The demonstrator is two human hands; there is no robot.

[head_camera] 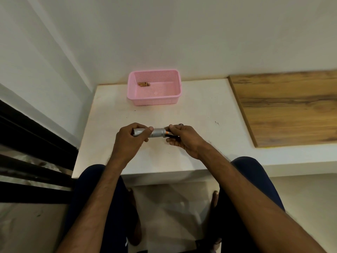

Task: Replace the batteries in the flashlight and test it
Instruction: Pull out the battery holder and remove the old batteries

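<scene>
Flashlight point(156, 133), silver, horizontal: left hand point(127, 139) wrapped around it; right hand point(184, 139) pinching battery point(168, 133) at its open end.

White table point(200, 114); pink basket point(155, 100) at far edge

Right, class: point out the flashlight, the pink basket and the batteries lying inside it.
flashlight point(158, 132): head view, bare silver barrel between the hands.
pink basket point(155, 100): head view, near outer wall.
batteries point(144, 84): head view, middle of the copper-coloured pair.
</scene>
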